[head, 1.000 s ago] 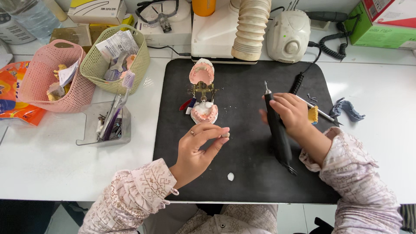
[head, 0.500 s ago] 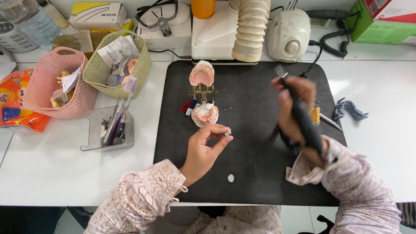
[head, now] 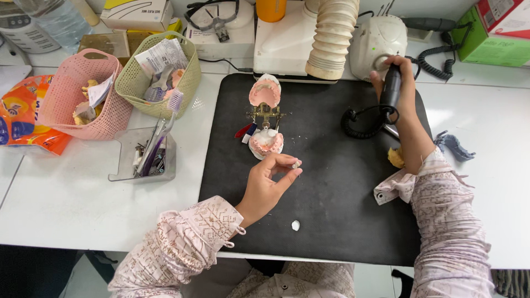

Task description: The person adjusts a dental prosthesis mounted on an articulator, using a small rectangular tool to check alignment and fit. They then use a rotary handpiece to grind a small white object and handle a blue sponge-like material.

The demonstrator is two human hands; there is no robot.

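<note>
Left hand (head: 264, 186) grip pinching small white tooth (head: 296, 164), right hand (head: 393, 83) grip around black handpiece (head: 391, 88), green box (head: 493, 34) far right, orange packet (head: 22, 117) far left

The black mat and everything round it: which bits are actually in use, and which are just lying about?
In use:
left hand pinching a small white tooth piece
right hand holding a black handpiece at the white control unit
hinged denture model

Lying about:
pink basket
green basket
clear tool tray
safety glasses
orange packet
</note>
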